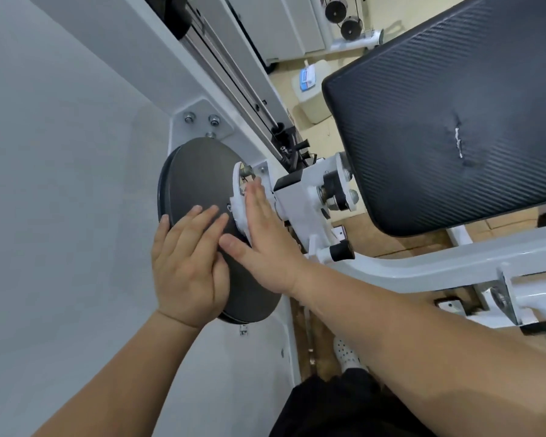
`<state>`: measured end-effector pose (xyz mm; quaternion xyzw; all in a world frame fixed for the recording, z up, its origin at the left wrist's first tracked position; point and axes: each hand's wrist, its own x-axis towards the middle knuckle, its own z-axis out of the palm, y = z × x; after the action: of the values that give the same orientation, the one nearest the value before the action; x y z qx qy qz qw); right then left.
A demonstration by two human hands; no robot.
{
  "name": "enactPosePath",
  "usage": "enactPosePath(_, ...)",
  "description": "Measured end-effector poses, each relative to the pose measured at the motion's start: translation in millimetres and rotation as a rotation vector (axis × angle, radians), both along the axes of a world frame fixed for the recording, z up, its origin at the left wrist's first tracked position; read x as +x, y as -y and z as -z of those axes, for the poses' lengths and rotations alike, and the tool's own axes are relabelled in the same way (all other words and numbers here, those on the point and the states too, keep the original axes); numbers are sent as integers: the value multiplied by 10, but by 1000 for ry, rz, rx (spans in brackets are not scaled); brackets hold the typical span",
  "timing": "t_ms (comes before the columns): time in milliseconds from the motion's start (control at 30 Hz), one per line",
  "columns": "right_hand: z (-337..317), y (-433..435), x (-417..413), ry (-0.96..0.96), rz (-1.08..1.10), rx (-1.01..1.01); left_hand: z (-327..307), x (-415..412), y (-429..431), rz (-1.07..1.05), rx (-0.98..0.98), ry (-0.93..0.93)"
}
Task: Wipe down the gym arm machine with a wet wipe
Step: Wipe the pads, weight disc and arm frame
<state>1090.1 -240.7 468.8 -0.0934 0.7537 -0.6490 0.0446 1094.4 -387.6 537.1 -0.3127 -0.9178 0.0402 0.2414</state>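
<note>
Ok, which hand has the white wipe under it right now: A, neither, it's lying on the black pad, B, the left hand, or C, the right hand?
C: the right hand presses the white wipe flat against the hub of the dark disc, while the left hand rests bare on the disc's face.

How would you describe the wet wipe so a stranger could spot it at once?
Find the big dark round disc on the white machine frame. At its right edge, the right hand presses flat on the wet wipe. It is the only soft, crumpled white thing among hard painted metal.
</note>
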Motion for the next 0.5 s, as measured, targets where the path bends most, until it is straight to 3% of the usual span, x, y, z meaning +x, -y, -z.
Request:
enactPosePath(133, 345, -14, 439, 122, -106, 62, 0, 4, 18, 0, -31, 6)
enactPosePath(233, 232, 34, 413, 223, -68, 3, 0, 3, 14, -4, -44, 4)
enactPosePath(400, 63, 35, 467, 70, -81, 53, 7, 15, -6, -21, -56, -4)
enactPosePath(500, 174, 44, 710, 188, -103, 105, 13, 16, -9, -21, -49, -7)
